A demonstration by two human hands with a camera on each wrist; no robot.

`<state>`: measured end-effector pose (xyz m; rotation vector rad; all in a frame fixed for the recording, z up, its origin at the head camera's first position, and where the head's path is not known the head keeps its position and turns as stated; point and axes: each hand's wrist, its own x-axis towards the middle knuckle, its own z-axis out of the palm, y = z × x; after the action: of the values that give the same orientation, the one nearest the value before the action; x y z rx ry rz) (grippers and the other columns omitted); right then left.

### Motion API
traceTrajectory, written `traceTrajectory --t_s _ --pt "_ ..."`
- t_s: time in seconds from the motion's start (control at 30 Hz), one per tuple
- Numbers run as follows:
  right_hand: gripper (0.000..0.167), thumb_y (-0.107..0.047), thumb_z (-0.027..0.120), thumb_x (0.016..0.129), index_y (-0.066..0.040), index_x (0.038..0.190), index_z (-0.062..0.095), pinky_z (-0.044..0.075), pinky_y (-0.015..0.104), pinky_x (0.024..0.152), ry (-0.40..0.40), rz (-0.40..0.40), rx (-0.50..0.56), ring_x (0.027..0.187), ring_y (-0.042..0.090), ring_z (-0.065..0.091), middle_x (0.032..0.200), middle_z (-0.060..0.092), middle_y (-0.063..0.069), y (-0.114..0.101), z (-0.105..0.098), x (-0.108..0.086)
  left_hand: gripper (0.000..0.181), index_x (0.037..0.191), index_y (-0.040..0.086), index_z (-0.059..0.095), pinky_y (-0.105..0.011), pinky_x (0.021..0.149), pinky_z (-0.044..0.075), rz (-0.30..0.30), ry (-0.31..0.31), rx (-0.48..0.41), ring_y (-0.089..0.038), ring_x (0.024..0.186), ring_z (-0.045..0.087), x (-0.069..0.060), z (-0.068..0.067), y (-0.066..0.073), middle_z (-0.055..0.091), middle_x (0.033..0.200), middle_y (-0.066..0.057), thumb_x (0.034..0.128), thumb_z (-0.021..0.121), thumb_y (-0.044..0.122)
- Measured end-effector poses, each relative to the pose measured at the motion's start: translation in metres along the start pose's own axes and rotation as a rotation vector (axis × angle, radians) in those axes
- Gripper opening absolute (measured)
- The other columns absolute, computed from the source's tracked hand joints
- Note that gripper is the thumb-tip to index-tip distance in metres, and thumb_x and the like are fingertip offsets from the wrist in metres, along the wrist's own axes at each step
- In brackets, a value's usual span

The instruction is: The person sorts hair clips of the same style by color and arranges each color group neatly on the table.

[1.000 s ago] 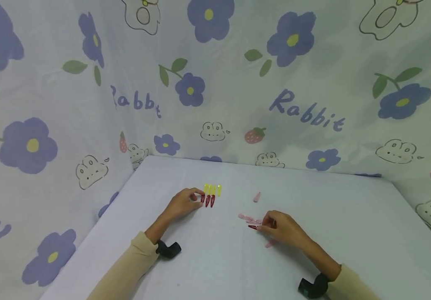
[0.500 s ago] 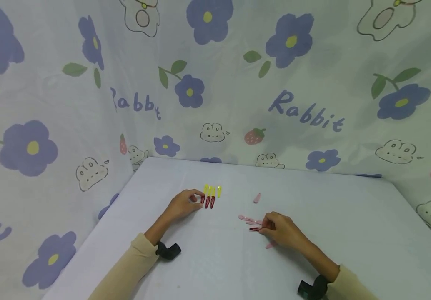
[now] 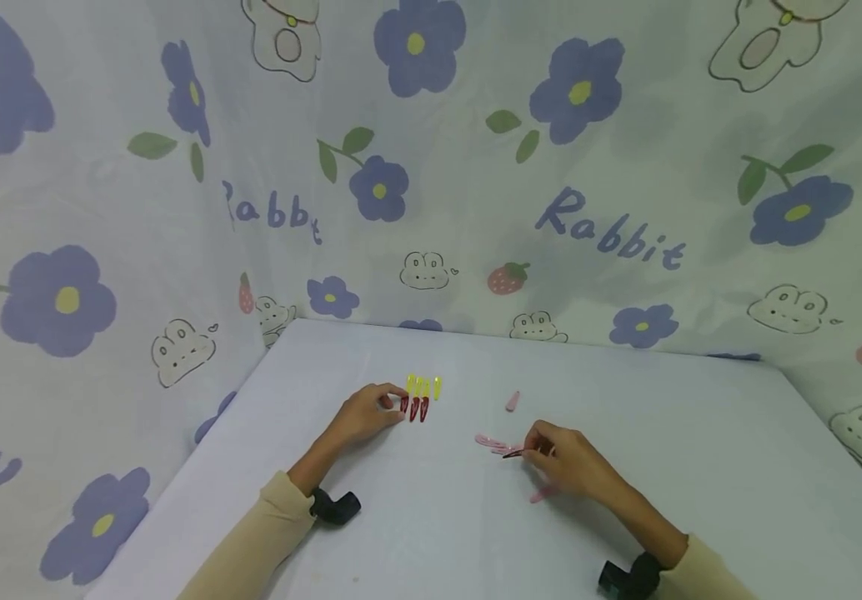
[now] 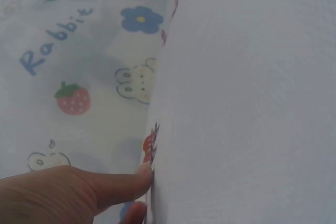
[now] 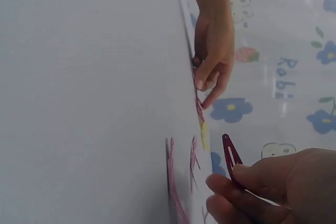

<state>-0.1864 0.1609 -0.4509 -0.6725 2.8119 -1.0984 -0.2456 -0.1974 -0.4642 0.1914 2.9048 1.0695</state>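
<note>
My left hand (image 3: 366, 412) rests at the left end of a row of dark red snap hair clips (image 3: 414, 409), its thumb and index finger at the ends of the leftmost clip (image 3: 404, 404). Just behind that row lie several yellow hair clips (image 3: 418, 386), side by side. Between the thumb and fingers of my right hand (image 3: 569, 458) a dark red hair clip (image 5: 226, 141) is pinched, raised off the table in the right wrist view. Pink hair clips (image 3: 489, 441) lie beside this hand. In the left wrist view, my thumb (image 4: 123, 184) hides part of the clips.
Another pink clip (image 3: 513, 402) lies farther back, and one more pink clip (image 3: 543, 493) is partly under my right hand. The white tabletop (image 3: 416, 517) meets a patterned cloth (image 3: 461, 217) at the back and left. Each wrist wears a black device (image 3: 337, 507).
The dark red clip in my right hand was flat near the table; now it is lifted and turned, with its tip nearer the pink clips. My left hand stays in place.
</note>
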Motion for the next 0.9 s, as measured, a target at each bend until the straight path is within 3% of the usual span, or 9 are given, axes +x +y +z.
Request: traceTrajectory --t_s 0.17,0.33,0.53,0.63,0.9 --pt "0.010 -0.009 0.068 0.094 -0.016 0.094 0.061 0.048 0.022 0.067 0.009 -0.053 0.056 0.075 0.006 0.062 0.083 0.071 -0.003 -0.002 -0.006 0.001 0.032 0.120 0.024 0.071 -0.038 0.078 0.046 -0.007 -0.005 0.007 -0.019 0.090 0.058 0.000 0.003 -0.001 0.065 0.099 -0.002 0.0885 0.076 0.023" --pt "0.008 -0.007 0.066 0.095 -0.012 0.094 0.060 0.048 0.021 0.066 0.052 -0.128 0.068 0.076 0.008 0.058 0.082 0.063 -0.001 -0.007 -0.012 0.009 0.032 0.120 0.024 0.071 -0.038 0.078 0.046 -0.006 0.007 0.000 -0.019 0.089 0.057 0.001 0.002 -0.001 0.065 0.098 -0.002 0.0882 0.077 0.022" --pt "0.004 -0.004 0.061 0.096 -0.005 0.096 0.058 0.056 0.021 0.072 0.016 -0.125 0.158 0.082 0.017 0.073 0.094 0.075 0.008 -0.015 -0.014 0.023 0.032 0.120 0.025 0.071 -0.037 0.078 0.046 -0.017 0.003 0.004 -0.019 0.088 0.057 0.000 0.002 -0.001 0.064 0.098 -0.002 0.0885 0.076 0.023" --pt "0.004 -0.005 0.061 0.097 -0.006 0.100 0.060 0.056 0.021 0.070 0.028 -0.116 0.171 0.079 0.019 0.072 0.091 0.075 0.008 -0.020 -0.011 0.031 0.032 0.119 0.025 0.071 -0.037 0.077 0.045 -0.025 0.002 0.002 -0.019 0.088 0.056 0.000 0.002 -0.001 0.064 0.097 -0.001 0.0883 0.076 0.023" --pt "0.027 -0.009 0.061 0.098 -0.009 0.124 0.068 0.052 0.023 0.063 0.135 -0.124 0.116 0.070 0.012 0.062 0.081 0.065 -0.003 -0.031 -0.002 0.053 0.032 0.120 0.025 0.071 -0.038 0.078 0.046 -0.014 0.005 0.002 -0.018 0.089 0.057 0.002 0.003 -0.002 0.064 0.098 -0.001 0.0886 0.076 0.022"
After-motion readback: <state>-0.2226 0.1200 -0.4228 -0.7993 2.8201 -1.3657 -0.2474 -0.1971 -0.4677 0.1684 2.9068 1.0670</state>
